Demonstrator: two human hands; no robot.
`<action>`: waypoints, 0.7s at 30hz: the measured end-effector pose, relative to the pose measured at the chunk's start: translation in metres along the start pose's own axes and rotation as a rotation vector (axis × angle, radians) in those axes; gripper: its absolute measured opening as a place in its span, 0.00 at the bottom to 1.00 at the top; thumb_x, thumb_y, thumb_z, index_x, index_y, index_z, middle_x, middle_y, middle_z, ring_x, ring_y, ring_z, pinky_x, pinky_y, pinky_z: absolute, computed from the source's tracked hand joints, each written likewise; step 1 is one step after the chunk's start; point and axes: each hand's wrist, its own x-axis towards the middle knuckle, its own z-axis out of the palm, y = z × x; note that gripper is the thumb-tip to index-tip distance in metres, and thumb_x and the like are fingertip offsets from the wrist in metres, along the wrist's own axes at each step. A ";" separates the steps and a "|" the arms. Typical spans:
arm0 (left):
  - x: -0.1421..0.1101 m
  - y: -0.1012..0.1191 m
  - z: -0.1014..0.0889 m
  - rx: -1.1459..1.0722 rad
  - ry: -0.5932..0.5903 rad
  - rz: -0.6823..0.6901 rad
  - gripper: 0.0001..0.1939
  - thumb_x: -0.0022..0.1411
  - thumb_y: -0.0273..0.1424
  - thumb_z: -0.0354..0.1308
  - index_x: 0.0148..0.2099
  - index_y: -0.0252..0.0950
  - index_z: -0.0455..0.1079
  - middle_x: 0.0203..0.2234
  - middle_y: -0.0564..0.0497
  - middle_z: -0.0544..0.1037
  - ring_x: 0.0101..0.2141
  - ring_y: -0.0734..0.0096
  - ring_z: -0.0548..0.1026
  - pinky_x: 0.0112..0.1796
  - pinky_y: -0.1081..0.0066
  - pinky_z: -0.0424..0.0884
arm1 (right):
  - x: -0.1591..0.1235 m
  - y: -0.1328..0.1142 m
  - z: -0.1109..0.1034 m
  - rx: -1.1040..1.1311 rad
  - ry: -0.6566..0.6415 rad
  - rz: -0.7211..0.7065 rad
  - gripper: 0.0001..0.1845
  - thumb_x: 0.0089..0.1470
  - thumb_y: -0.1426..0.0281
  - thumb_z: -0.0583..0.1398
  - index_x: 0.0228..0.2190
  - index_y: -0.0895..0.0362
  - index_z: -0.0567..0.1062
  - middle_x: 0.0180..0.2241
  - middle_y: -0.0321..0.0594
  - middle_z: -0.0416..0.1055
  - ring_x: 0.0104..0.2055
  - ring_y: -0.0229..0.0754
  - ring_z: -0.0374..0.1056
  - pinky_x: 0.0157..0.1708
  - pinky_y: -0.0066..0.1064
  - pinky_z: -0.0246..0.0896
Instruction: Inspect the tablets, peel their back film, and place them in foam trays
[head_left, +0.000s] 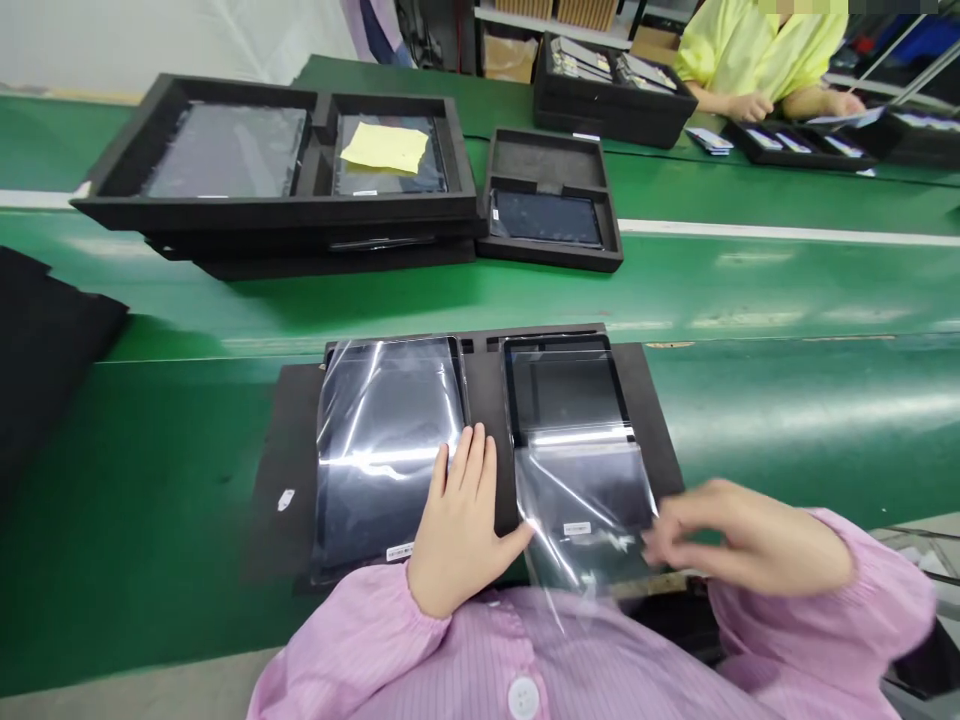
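Two dark tablets lie side by side on a black foam tray. Clear film covers the left tablet (390, 400), with bright reflections and creases across it. Over the lower half of the right tablet (566, 390) a loose clear plastic film (592, 490) bends up and hangs past the near edge; it bears a small white label. My left hand (465, 520) rests flat between the tablets, fingers stretched over the left one's right edge and thumb out towards the film. Slightly blurred, my right hand (720, 535) pinches the film at its right edge.
Behind stand stacked black foam trays (300, 210) with tablets and a yellow paper (386, 147). A smaller foam tray (555, 255) holds another tablet. Dark foam sheets (52, 350) lie at left. Across the green bench, a person in yellow (757, 50) works beside a black box (607, 115).
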 end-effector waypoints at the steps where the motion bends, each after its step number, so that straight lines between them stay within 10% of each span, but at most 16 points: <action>1: 0.000 -0.001 0.000 -0.001 -0.002 0.008 0.43 0.62 0.53 0.46 0.65 0.21 0.57 0.62 0.29 0.64 0.63 0.43 0.61 0.61 0.47 0.55 | -0.014 -0.002 -0.001 0.101 -0.053 -0.076 0.12 0.64 0.68 0.54 0.33 0.53 0.78 0.30 0.38 0.81 0.32 0.39 0.78 0.33 0.26 0.70; 8: -0.002 -0.005 0.002 -0.038 0.034 0.036 0.43 0.64 0.54 0.42 0.66 0.20 0.55 0.61 0.28 0.66 0.61 0.42 0.63 0.61 0.47 0.53 | -0.053 0.026 -0.011 0.474 -0.192 -0.254 0.25 0.66 0.59 0.52 0.20 0.52 0.76 0.25 0.47 0.80 0.31 0.45 0.80 0.38 0.31 0.73; 14: 0.000 -0.010 0.005 -0.023 0.089 0.097 0.45 0.66 0.53 0.39 0.68 0.18 0.47 0.59 0.26 0.67 0.60 0.40 0.65 0.60 0.46 0.52 | -0.001 0.038 0.042 0.915 0.112 -0.168 0.29 0.45 0.43 0.64 0.12 0.53 0.68 0.11 0.37 0.71 0.12 0.37 0.68 0.14 0.24 0.65; 18: -0.003 -0.012 0.005 -0.037 0.102 0.141 0.44 0.66 0.50 0.38 0.70 0.19 0.41 0.59 0.25 0.67 0.60 0.39 0.64 0.60 0.45 0.51 | 0.058 -0.005 0.090 0.884 0.682 -0.149 0.14 0.58 0.63 0.62 0.23 0.57 0.76 0.32 0.46 0.81 0.34 0.42 0.79 0.36 0.32 0.75; 21: -0.005 -0.013 0.004 -0.061 0.083 0.122 0.40 0.67 0.46 0.37 0.71 0.23 0.38 0.62 0.27 0.62 0.63 0.42 0.60 0.61 0.45 0.50 | 0.089 -0.037 0.113 0.767 0.544 -0.347 0.15 0.61 0.75 0.54 0.29 0.61 0.79 0.39 0.47 0.80 0.44 0.39 0.77 0.45 0.26 0.71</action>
